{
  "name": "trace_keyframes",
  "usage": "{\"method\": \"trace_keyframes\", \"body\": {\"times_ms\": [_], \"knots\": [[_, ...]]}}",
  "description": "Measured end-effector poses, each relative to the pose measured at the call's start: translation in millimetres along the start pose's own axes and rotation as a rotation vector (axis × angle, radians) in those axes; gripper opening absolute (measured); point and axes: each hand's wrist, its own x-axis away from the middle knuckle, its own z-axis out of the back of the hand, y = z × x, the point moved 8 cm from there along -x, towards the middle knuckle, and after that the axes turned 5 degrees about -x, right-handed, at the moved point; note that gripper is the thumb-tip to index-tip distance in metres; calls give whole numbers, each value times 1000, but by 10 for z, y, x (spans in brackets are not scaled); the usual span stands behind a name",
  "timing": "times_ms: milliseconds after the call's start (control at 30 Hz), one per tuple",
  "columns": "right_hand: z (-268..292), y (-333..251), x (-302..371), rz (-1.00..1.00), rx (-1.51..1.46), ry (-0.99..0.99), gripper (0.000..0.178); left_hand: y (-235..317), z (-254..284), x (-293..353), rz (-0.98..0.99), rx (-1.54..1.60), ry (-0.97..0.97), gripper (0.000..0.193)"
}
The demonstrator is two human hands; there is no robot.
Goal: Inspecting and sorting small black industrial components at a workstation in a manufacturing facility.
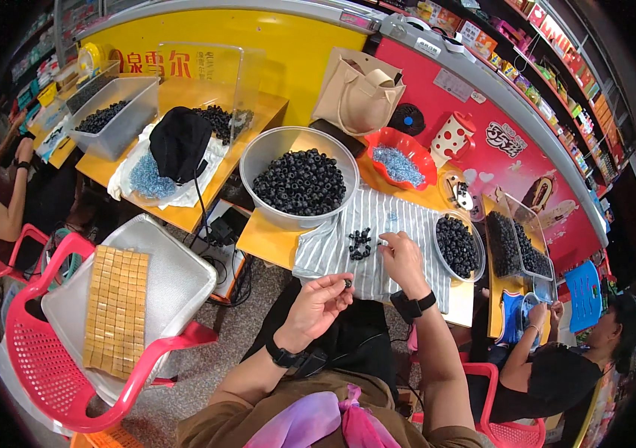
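My left hand [320, 302] is closed, pinching a small black ring-like piece [348, 284] between thumb and fingertips, just off the front edge of the striped cloth [325, 250]. Over that cloth my right hand [403, 261] reaches in, thumb and forefinger drawn together; whatever is in them is too small to make out. A little group of black pieces [360, 244] lies on the cloth to the left of my right fingertips. Behind it stands a large clear bowl [252, 160] heaped with the same black pieces. A smaller clear tub [481, 261] of them sits to the right.
A red scalloped bowl [372, 142] holds clear blue bits near a beige handbag [366, 86]. At left are a pink chair [30, 358] with a bamboo mat [116, 313] and another table with a black cap [181, 142]. People work on both sides; one [557, 373] sits at right.
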Motion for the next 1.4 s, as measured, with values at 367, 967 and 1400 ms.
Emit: {"method": "trace_keyframes", "body": {"times_ms": [367, 967, 1400], "knots": [[-80, 69, 238, -31, -111, -67, 7, 12, 6, 13, -10, -10, 11, 21], [241, -499, 1159, -7, -1309, 176, 11, -170, -401, 62, 50, -172, -95, 21], [462, -663, 1171, 153, -818, 311, 18, -139, -409, 83, 33, -219, -90, 18]]}}
